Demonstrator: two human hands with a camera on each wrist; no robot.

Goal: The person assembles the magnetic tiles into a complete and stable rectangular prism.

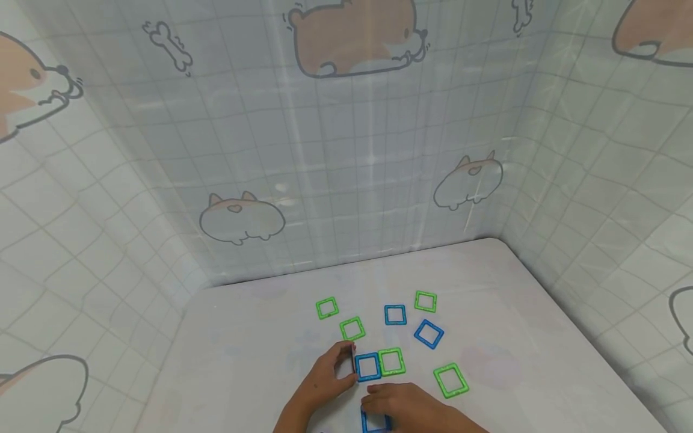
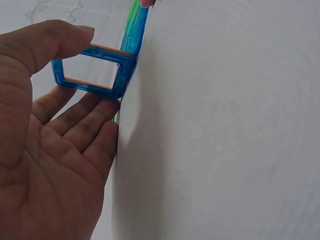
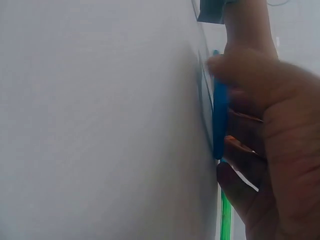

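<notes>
My left hand (image 1: 326, 377) pinches a square magnetic tile (image 2: 92, 89) between thumb and fingers. It stands on edge, blue with an orange rim in the left wrist view. Its lower side meets the left edge of a flat blue square tile (image 1: 368, 367). That blue tile lies edge to edge with a green square tile (image 1: 391, 361). Closer to me, my right hand (image 1: 403, 406) grips another blue square tile (image 3: 220, 112), seen edge-on in the right wrist view. The hand partly hides it in the head view.
Loose green tiles (image 1: 352, 328) lie beyond the left hand and at the far right, with another green tile (image 1: 451, 380) right of the right hand. Two blue tiles (image 1: 396, 314) lie between. Patterned curtains (image 1: 346, 150) surround the white table (image 1: 243, 337).
</notes>
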